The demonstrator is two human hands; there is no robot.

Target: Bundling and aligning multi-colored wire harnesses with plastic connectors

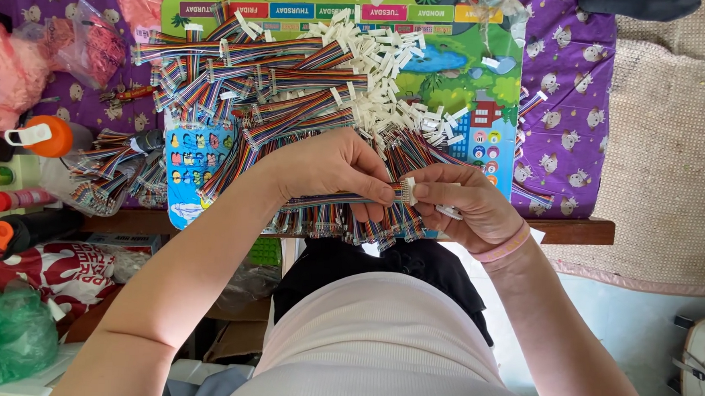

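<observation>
Fingers of the left hand (334, 169) pinch a rainbow ribbon cable (328, 198); the right hand (465, 204) grips a white connector (409, 190) at its end, near the board's (455, 75) front edge. Loose connectors (392, 63) and bare cables (239, 63) remain piled behind; much appears undone.

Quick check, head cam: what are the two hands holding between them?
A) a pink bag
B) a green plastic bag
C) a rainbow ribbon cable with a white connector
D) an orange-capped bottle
C: the left hand and right hand pinch a rainbow ribbon cable where its white connector sits between the fingertips.
</observation>
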